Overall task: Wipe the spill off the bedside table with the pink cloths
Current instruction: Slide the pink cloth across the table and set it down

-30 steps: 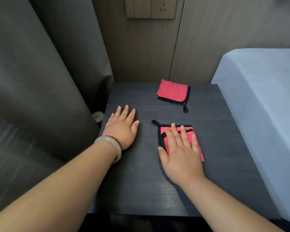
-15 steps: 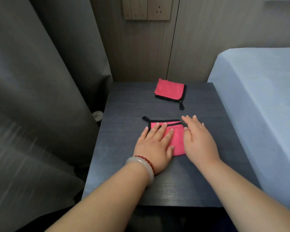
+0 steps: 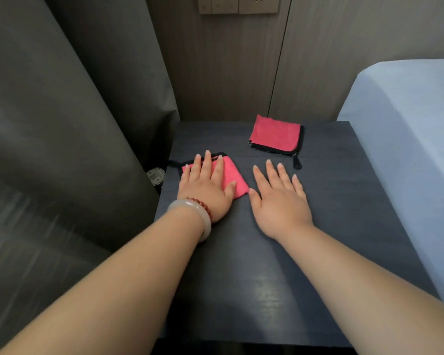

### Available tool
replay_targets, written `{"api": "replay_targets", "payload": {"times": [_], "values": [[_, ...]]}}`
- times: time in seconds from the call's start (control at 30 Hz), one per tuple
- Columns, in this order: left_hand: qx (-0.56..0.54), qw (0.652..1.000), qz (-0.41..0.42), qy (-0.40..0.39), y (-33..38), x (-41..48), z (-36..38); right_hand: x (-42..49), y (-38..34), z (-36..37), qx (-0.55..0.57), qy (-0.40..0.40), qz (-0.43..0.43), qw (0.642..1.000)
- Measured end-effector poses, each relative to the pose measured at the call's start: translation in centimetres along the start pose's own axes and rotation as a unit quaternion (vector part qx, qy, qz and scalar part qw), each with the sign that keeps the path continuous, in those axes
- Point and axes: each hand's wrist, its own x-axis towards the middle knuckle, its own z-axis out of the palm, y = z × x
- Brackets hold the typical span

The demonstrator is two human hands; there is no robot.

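head view: the bedside table [image 3: 344, 213] is dark, and two pink cloths lie on it. the near pink cloth [image 3: 232, 175] sits at about 10 o'clock on the table top, close to the left edge. the left hand [image 3: 205, 190] lies flat on top of it, fingers straight and a bit spread, pointing to 12 o'clock. it presses down and does not curl round anything. the cloth is turned a little, so its long side runs from about 10 o'clock to 4 o'clock, and its free corner pokes out at 3 o'clock from the left hand. the right hand [image 3: 280, 201] lies flat on the bare table just beside that corner, fingers straight, holding nothing. i cannot tell if its thumb touches the cloth. the far pink cloth [image 3: 276, 133] is folded at about 12 o'clock on the table, near the wall. from the right hand it lies straight ahead at 12 o'clock, and no hand touches it. the right hand is much nearer to it than the left hand. so i think the right hand is the one to reach for it, while the left hand rubs with the near one. i cannot see a wet spot on the table. a pale bed [image 3: 408, 137] is at 3 o'clock and a grey curtain [image 3: 62, 124] at 9 o'clock.
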Motion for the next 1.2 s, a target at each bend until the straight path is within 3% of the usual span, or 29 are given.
{"api": "replay_targets", "payload": {"times": [0.17,0.3,0.5,0.77,0.97,1.07,1.2], "values": [[0.026,1.0,0.015,-0.003,-2.0,7.8,-1.9,0.0,-0.1,0.0,-0.007,0.01,0.002,1.0],[0.036,0.998,-0.051,-0.004,-1.2,11.6,-2.8,0.1,-0.1,0.0,-0.012,0.009,0.002,1.0],[0.028,0.994,0.097,0.032,0.0,11.5,-2.1,0.3,-0.2,0.2,-0.012,0.009,0.002,1.0],[0.0,0.999,-0.046,-0.018,0.6,13.6,-3.5,0.3,-0.1,0.0,-0.012,0.0,0.001,1.0],[0.022,0.999,0.019,0.012,0.0,9.7,-1.6,0.4,-0.2,0.0,-0.014,0.007,0.004,1.0],[0.007,0.999,-0.024,-0.031,-2.0,13.1,-3.5,0.3,-0.1,0.1,-0.01,0.004,0.0,1.0],[0.0,0.998,-0.064,-0.029,-1.0,13.2,-3.6,0.3,0.0,0.0,-0.005,0.001,0.0,1.0]]}}
